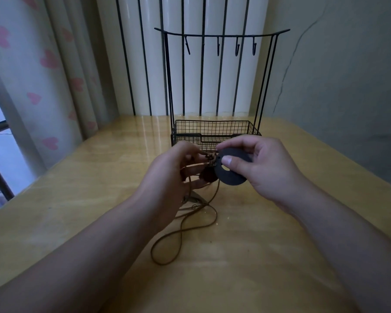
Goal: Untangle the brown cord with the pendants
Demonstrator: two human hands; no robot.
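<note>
head | my right hand pinches the dark disc pendant just before the wire basket | my left hand curls round the brown cord at the knot | risk: hard pulling may tighten the knot; loose loops trailing nearer me may snag

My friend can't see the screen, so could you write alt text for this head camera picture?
Two bare hands work at a tangled brown cord above a wooden table: the right hand pinches a dark round pendant with a hole, and the left hand holds the cord beside it. Loose loops trail on the table; behind stands a black wire rack with hooks.
</note>
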